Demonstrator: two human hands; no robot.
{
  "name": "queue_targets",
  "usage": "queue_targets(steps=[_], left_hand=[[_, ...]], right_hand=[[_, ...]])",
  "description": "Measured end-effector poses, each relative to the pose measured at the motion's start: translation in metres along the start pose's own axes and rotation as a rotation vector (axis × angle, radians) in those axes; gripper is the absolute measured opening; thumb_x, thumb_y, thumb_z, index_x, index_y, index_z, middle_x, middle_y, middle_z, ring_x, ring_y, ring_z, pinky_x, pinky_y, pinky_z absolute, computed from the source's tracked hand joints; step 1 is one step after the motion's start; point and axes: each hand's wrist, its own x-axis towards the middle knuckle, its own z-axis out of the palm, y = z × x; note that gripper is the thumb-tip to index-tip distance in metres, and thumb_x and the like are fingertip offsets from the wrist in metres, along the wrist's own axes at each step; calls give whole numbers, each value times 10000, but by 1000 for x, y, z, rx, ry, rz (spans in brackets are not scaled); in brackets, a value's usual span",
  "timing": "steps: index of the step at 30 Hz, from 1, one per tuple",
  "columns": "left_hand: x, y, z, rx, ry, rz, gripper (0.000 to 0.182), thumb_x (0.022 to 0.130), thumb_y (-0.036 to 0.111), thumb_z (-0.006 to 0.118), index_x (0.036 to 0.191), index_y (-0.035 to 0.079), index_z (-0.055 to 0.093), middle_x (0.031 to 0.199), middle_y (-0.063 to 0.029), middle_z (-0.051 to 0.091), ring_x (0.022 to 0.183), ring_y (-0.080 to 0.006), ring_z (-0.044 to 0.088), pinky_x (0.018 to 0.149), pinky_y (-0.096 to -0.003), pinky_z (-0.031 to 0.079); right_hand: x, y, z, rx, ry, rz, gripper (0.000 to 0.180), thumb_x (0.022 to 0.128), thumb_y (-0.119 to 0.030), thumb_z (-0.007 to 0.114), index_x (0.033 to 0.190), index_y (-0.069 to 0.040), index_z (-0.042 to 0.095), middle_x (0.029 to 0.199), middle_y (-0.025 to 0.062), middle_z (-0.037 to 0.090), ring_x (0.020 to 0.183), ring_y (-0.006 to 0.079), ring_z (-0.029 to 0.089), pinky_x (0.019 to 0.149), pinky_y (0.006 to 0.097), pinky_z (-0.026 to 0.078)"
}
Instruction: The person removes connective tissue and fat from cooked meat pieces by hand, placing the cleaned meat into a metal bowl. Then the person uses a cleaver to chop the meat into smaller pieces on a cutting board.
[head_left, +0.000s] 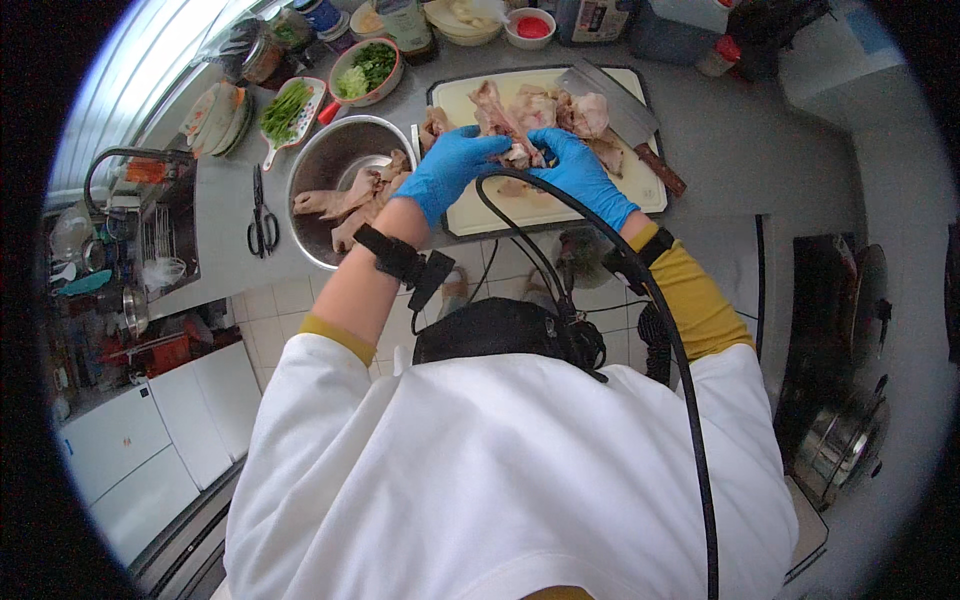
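Observation:
Both my hands wear blue gloves and grip one bony piece of poultry meat (499, 112) over a cream cutting board (480, 216). My left hand (457, 165) has its fingers on the piece's left side, my right hand (574, 169) on its right. More pieces of pale meat (585, 112) lie behind on the board. A cleaver (615, 97) with a wooden handle rests across the board's right edge. Left of the board, a steel bowl (300, 172) contains several pieces of meat (360, 196), with my left forearm over its right side.
Black scissors (260, 217) lie left of the bowl. Behind it stand a dish of green stalks (289, 109) and a red-handled bowl of chopped greens (367, 71). Jars, bowls and bottles line the back. A sink (169, 225) is at far left. A black cable arches before my hands.

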Motion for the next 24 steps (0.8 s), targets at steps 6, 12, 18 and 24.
queue_targets(steps=[6, 12, 18, 24], left_hand=[[-26, 29, -18, 79, -162, 234, 282, 747, 141, 664, 953, -36, 589, 853, -101, 604, 784, -177, 594, 675, -265, 504], [-38, 51, -5, -143, -53, 124, 286, 770, 168, 634, 983, -13, 573, 911, -108, 611, 793, -183, 613, 686, -272, 509], [-30, 67, 4, -247, -1, 282, 262, 771, 123, 641, 985, -10, 571, 914, -100, 620, 802, -169, 612, 694, -258, 498], [-43, 77, 20, -15, 4, 480, 264, 756, 69, 648, 1000, 7, 566, 890, -81, 622, 770, -147, 598, 647, -246, 483]], right_hand=[[17, -26, -16, 91, -174, -22, 351, 815, -130, 639, 1141, -54, 533, 1028, 45, 568, 898, 131, 547, 802, 276, 472], [25, -49, -17, 105, 112, -88, 389, 769, -156, 683, 1114, -50, 539, 974, 78, 585, 875, 135, 563, 778, 283, 477], [24, -87, -16, 186, 237, 38, 229, 826, -179, 638, 1008, -52, 580, 806, 42, 606, 683, 171, 606, 609, 269, 504], [30, -112, -11, 945, 94, 370, 326, 884, -324, 551, 1006, -22, 576, 845, 72, 604, 724, 178, 625, 630, 282, 532]])
